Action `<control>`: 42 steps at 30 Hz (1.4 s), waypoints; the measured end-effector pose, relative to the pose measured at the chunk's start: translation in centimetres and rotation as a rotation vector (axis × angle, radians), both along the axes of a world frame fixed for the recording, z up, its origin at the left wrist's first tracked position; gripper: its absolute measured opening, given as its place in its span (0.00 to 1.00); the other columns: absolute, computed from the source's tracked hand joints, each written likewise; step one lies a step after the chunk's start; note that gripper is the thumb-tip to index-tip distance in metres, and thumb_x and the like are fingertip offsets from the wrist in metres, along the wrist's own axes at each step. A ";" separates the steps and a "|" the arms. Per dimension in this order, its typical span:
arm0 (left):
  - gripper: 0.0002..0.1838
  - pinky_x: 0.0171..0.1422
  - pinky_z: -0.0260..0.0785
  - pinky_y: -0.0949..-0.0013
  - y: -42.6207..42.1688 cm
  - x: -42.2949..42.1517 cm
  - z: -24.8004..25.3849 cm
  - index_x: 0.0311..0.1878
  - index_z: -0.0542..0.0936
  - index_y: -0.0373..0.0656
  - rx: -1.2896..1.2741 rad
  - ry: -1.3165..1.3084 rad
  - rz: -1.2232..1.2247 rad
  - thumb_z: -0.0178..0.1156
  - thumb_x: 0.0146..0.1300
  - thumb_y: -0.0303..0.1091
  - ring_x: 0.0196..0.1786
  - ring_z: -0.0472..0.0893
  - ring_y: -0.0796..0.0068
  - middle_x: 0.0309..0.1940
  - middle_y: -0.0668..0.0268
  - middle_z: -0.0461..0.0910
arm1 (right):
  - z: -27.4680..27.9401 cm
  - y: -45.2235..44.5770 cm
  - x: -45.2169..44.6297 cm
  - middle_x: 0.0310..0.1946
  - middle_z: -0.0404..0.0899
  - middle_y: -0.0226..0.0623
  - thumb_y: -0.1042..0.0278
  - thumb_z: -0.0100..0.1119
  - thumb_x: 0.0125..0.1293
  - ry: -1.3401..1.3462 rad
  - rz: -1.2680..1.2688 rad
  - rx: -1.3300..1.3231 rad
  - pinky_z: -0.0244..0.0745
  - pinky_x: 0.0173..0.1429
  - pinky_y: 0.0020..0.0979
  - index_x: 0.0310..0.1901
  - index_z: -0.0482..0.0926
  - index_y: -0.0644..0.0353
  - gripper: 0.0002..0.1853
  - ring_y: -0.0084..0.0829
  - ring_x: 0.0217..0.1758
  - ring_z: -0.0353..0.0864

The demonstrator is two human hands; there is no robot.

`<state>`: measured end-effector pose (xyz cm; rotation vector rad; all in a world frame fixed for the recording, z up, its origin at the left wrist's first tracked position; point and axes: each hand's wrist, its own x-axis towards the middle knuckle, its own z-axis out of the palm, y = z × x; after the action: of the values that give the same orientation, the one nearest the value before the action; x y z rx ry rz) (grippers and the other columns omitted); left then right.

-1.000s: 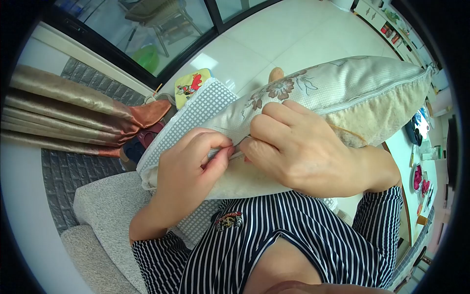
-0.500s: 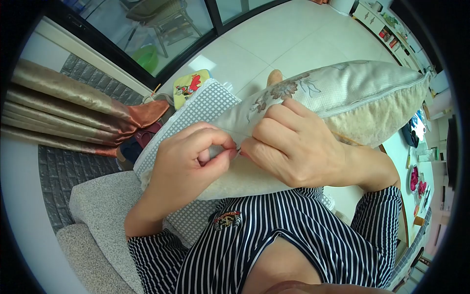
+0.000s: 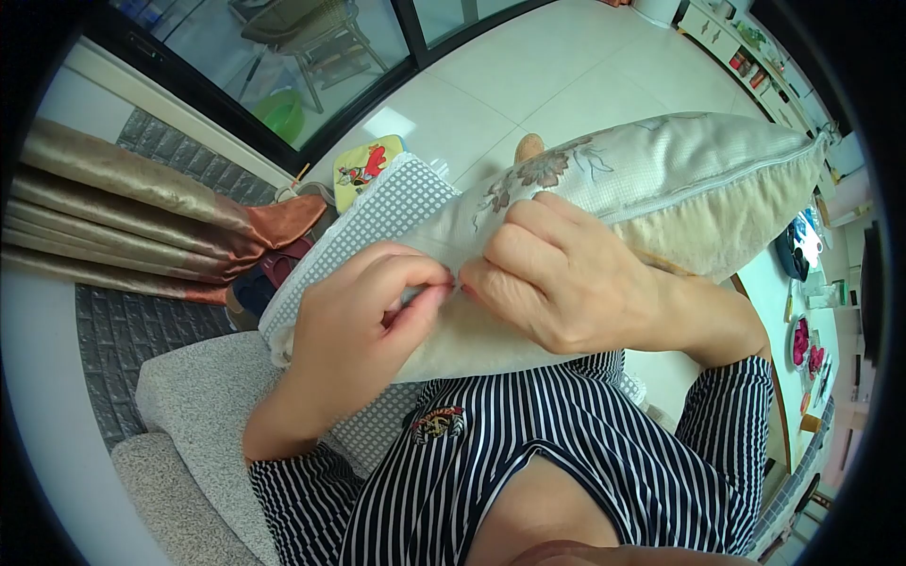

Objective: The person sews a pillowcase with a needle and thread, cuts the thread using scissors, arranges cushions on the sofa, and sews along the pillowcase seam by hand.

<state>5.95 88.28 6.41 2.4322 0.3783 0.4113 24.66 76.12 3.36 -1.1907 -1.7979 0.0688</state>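
Observation:
Across my lap lies a plump cushion [image 3: 698,160], silvery with brown embroidered flowers on top and cream plush below. A zipper seam [image 3: 703,193] runs along its side towards my hands. Thumb and fingertips of my left hand [image 3: 363,316] pinch together at this seam, near the cushion's left part. Right beside it, almost fingertip to fingertip, my right hand [image 3: 566,274] is closed with curled fingers on the same seam. The exact bit between the fingertips is too small and covered to make out.
Under the cushion is a grey dotted cloth [image 3: 401,193] on a speckled grey sofa [image 3: 203,406]. A yellow cartoon-printed item [image 3: 368,170] and a tied curtain [image 3: 142,198] are at the left. At the right stands a white table [image 3: 779,349] with small items, including a dish of magenta pieces [image 3: 801,341].
Both hands stay at the seam with only slight shifts. The left fingers draw a little closer together, and the right hand moves slightly left.

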 end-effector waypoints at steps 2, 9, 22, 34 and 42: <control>0.11 0.37 0.74 0.69 -1.1 -0.2 0.0 0.45 0.82 0.40 0.081 -0.042 0.026 0.67 0.57 0.24 0.34 0.82 0.69 0.40 0.63 0.81 | 0.3 0.3 0.4 0.22 0.68 0.33 0.67 0.61 0.54 0.007 -0.001 0.006 0.68 0.23 0.29 0.34 0.72 0.62 0.10 0.30 0.23 0.70; 0.15 0.46 0.76 0.62 -2.6 1.4 -1.3 0.52 0.79 0.40 0.275 -0.112 0.134 0.60 0.61 0.25 0.43 0.83 0.61 0.47 0.62 0.78 | 0.3 0.5 0.5 0.22 0.68 0.33 0.67 0.61 0.55 0.014 -0.034 0.022 0.68 0.23 0.29 0.34 0.72 0.62 0.10 0.30 0.22 0.70; 0.07 0.28 0.71 0.78 -3.4 1.0 0.2 0.40 0.84 0.37 -0.054 -0.393 0.188 0.65 0.59 0.18 0.24 0.79 0.79 0.34 0.63 0.81 | 5.3 -4.2 3.0 0.22 0.68 0.33 0.67 0.60 0.56 0.043 -0.113 0.062 0.68 0.22 0.29 0.34 0.72 0.62 0.10 0.30 0.22 0.69; 0.11 0.28 0.65 0.77 -3.5 1.7 1.7 0.44 0.86 0.39 -0.028 -0.417 0.046 0.69 0.57 0.22 0.25 0.74 0.81 0.33 0.65 0.79 | 7.3 -7.9 3.3 0.21 0.67 0.33 0.66 0.59 0.56 0.014 -0.107 0.112 0.68 0.22 0.28 0.34 0.72 0.62 0.10 0.30 0.21 0.69; 0.17 0.28 0.55 0.78 -2.6 4.1 -0.1 0.44 0.89 0.42 -0.279 -0.230 0.010 0.78 0.49 0.30 0.26 0.66 0.85 0.27 0.75 0.69 | 5.7 -6.2 4.1 0.21 0.67 0.33 0.66 0.59 0.57 0.007 -0.072 0.117 0.67 0.22 0.28 0.35 0.72 0.62 0.10 0.30 0.21 0.69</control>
<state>10.05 85.71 6.35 2.0874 0.3243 0.5940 28.76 69.91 9.07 -1.1684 -1.7271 -0.0722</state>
